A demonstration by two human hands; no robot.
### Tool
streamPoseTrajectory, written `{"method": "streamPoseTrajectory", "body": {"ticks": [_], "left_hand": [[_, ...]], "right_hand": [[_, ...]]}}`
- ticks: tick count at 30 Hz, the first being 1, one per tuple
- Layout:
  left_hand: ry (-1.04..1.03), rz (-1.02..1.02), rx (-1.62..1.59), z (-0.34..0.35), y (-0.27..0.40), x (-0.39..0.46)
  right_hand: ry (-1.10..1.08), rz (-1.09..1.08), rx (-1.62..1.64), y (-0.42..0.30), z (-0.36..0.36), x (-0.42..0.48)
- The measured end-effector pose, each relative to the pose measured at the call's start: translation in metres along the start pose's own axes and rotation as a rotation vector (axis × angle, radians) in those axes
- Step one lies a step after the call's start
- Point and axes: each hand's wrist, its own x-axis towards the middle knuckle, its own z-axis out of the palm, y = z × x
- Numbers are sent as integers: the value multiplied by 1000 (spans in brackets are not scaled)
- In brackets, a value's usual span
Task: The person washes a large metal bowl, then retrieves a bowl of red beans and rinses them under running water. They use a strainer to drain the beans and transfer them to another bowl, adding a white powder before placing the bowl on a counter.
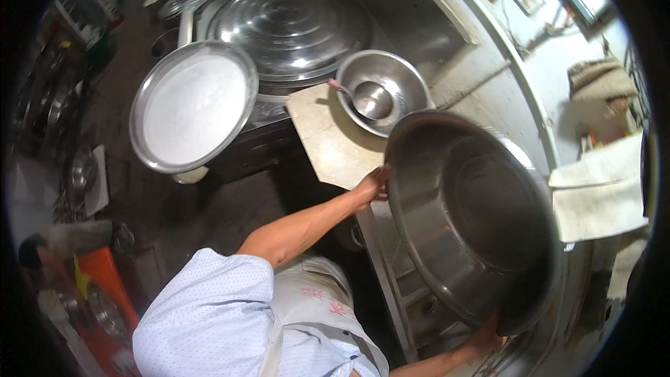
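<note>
A large, deep metal basin (471, 209) is held tilted at the right, its hollow facing me. My left hand (374, 188) grips its near left rim. At its lower rim is my right hand (487, 335), partly hidden by the basin. Beyond my left hand, a smaller steel bowl (413, 84) rests on a pale tiled ledge (324, 141). Inside that bowl lies a ladle (372, 100) with a pink-tipped handle. Left of the ledge, a round metal pan (193, 107) holds a smooth white substance. A large domed metal lid (290, 26) covers a round vessel on the stove behind.
Pale cloths (596, 193) hang along the right wall. An open metal-framed shelf (390, 272) stands below the ledge. At the lower left are a red-orange surface (112, 288) with metal bowls and, near the picture's rim, a person (34, 254).
</note>
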Motion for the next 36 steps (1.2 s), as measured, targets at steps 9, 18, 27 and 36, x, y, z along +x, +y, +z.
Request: {"method": "streamPoseTrajectory", "body": {"ticks": [9,18,27,36], "left_hand": [[403,538,332,-138,26,-130],[1068,787,357,-227,77,-457],[1681,739,183,-310,24,-684],[1742,642,-81,-447,2,-798]], "right_hand": [[-614,50,324,57,107,22],[-1365,0,618,-87,133,-182],[-1863,-660,509,-210,75,-396],[-2124,-711,293,-285,102,-625]]}}
